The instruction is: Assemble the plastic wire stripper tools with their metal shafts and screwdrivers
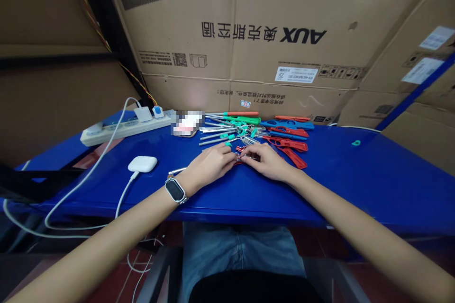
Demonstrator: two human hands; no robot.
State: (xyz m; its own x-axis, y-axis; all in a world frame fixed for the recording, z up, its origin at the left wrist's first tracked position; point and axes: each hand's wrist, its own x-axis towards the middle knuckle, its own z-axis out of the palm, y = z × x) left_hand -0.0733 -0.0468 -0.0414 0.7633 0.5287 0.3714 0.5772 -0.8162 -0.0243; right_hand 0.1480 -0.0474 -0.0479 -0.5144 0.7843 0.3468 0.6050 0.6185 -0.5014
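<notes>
My left hand [212, 164] rests on the blue table with its fingers curled in a pinch. A metal lighter tube [177, 170] sticks out to the left from beneath it. Close beside it, my right hand [268, 161] is also pinched, its fingertips nearly meeting those of the left. Between the fingertips show thin wires and a bit of red plastic, seemingly parts of a red lighter, mostly covered by the fingers. Just beyond the hands lie red lighter casings [294, 157], blue lighter casings [295, 125], a green lighter casing [245, 120] and several loose metal tubes [216, 129].
A white power strip [126, 130] with plugs and cables lies at the back left. Nearer stands a white earphone case [142, 164] on a cable. A phone [187, 124] lies behind my left hand. A cardboard wall [231, 90] closes off the table's back. A small teal piece [356, 143] lies right.
</notes>
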